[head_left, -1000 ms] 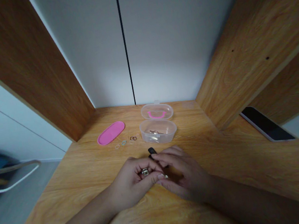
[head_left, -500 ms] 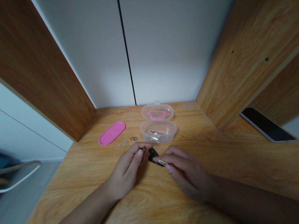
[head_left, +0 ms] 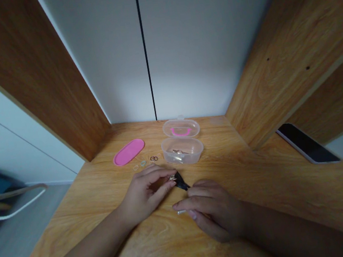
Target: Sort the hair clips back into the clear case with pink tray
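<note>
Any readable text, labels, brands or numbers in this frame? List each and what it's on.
None readable.
Clear plastic box and its open lid: no print visible; the pink shape on the lid is a handle, not lettering.
Pink oval lid: plain.
Phone: screen dark, no logo visible.
Small black item between the left hand and right hand: too small to tell.

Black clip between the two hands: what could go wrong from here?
1. The left hand pinches the small metal piece at the black clip by fingertips only; that grip may slip and drop it on the wooden desk.
2. The loose rings lie just beyond the left hand and could be swept aside.
3. The open clear box sits close behind; a forward push might knock it.
</note>
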A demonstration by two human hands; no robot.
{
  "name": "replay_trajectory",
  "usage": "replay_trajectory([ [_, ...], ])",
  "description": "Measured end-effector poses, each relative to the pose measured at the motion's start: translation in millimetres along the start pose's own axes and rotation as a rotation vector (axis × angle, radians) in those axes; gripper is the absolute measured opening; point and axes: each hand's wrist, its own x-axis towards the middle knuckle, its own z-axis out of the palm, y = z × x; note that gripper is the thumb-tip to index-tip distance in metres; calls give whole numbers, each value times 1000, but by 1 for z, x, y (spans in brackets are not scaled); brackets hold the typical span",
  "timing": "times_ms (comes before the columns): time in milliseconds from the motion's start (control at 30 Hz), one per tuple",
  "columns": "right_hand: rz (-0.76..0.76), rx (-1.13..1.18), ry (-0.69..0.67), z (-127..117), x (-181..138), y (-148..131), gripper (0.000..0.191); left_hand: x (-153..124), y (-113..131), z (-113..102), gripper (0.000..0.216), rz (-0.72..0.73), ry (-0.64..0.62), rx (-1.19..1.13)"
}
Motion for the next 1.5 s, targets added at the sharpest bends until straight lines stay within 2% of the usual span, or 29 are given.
replay_trajectory([
  [133,15,50,-35,-2,1,0,35,0,0,-2,14,43,90,23],
  [300,23,78,7,-3,0,2,35,-4,1,1,18,-123,173,-29],
  [500,260,131,204,9,-4,6,33,-5,-6,2,24,-265,203,-209],
  [600,348,235,298,13,-3,9,30,-5,-8,1,23,-268,215,-205],
  [700,408,317,336,14,-3,12,31,-6,-10,0,20,-235,237,-143],
  [900,514,316,454,14,-4,15,18,-5,-11,1,16,-220,269,-145],
  [1033,477,165,540,13,-4,17,11,-1,-6,2,15,-203,330,-183],
  [1167,443,115,529,10,-4,19,8,0,-3,3,13,-196,343,-162],
  [1300,419,94,554,8,-1,19,11,-3,-6,3,14,-212,308,-188],
  [1500,326,123,579,5,5,17,15,-3,-7,4,17,-275,213,-364],
])
